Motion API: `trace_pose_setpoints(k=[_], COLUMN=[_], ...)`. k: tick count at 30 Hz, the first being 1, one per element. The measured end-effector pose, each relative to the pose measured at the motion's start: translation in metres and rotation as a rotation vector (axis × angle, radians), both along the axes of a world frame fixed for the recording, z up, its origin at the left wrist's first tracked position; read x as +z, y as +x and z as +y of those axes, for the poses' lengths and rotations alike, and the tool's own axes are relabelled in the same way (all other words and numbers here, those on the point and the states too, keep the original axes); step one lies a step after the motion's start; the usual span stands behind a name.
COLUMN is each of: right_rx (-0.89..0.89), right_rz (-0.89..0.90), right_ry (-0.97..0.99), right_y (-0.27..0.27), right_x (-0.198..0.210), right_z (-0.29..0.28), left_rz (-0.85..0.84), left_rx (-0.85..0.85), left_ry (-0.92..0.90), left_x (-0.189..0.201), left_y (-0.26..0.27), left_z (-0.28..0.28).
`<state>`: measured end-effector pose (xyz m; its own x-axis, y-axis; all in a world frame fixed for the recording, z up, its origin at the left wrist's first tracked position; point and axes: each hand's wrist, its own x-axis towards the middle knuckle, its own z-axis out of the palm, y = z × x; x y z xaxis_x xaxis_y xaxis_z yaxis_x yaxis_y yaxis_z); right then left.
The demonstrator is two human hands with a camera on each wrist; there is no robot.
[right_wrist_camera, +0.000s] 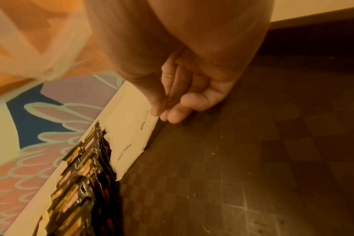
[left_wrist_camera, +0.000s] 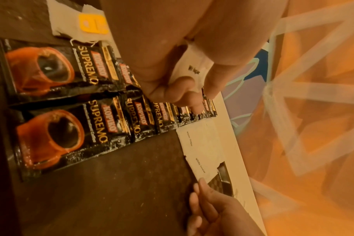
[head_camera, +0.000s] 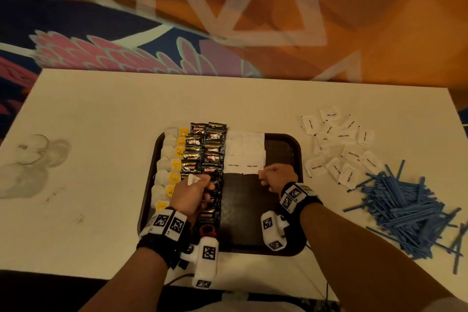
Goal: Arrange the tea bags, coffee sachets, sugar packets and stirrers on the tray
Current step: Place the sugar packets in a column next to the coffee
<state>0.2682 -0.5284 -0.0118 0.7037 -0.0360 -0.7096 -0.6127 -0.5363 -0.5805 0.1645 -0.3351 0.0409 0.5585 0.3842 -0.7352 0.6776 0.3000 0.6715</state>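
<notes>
Sugar packets form two white columns on the tray, just right of the coffee sachets and tea bags. Right hand, fingers curled, pinches the near right corner of the nearest packet, apparently squaring it in its column. Left hand hovers over the sachets, fingers closed round a spare packet. Loose packets and blue stirrers lie on the surface, right of the tray. Step in hand, by judgement: filling the sugar columns, with tea and coffee rows seemingly complete. Next move probably calls for laying the held packet flat below the last row, edges aligned, without disturbing neighbours.
</notes>
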Motion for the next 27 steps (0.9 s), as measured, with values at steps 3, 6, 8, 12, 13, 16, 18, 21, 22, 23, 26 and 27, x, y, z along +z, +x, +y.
trace_pose_setpoints(k=[3,6,8,12,13,16,18,21,22,23,26,27], right_rx=[0.116,0.191,0.184,0.198,0.201,0.229,0.211,0.148,0.173,0.207,0.270,0.243], right_rz=[-0.010,-0.003,-0.006,0.004,0.005,-0.036,-0.117,-0.152,-0.126,-0.087,-0.038,-0.043], right_ry=[-0.118,-0.239,-0.268,-0.274,-0.280,-0.301,-0.217,0.070,0.164,0.250,0.401,0.418], right_y=[0.004,0.006,0.007,0.006,0.005,0.003,-0.001,-0.013,-0.017,-0.021,-0.029,-0.030], right_x=[-0.002,-0.008,-0.010,-0.013,-0.010,-0.002,0.003,0.022,0.032,0.040,0.053,0.055], right_z=[0.004,0.007,0.007,0.006,0.006,0.004,0.005,0.014,0.019,0.023,0.031,0.030], left_rz=[0.010,0.013,0.010,0.007,0.005,-0.030,-0.044,-0.019,-0.018,-0.033,-0.104,-0.115], left_rx=[0.019,0.025,0.047,0.102,0.111,0.072,0.044,0.049,0.052,0.047,0.003,0.004], left_ry=[-0.017,-0.036,-0.065,-0.124,-0.129,-0.065,-0.018,-0.076,-0.087,-0.091,-0.083,-0.095], left_x=[-0.001,0.000,0.001,-0.001,0.000,0.005,0.005,0.003,0.005,0.008,0.015,0.015], left_y=[0.000,0.002,0.006,0.010,0.011,0.013,0.013,0.015,0.015,0.016,0.020,0.021], left_z=[0.004,0.005,0.004,0.001,0.000,-0.002,-0.002,-0.003,-0.005,-0.009,-0.019,-0.020])
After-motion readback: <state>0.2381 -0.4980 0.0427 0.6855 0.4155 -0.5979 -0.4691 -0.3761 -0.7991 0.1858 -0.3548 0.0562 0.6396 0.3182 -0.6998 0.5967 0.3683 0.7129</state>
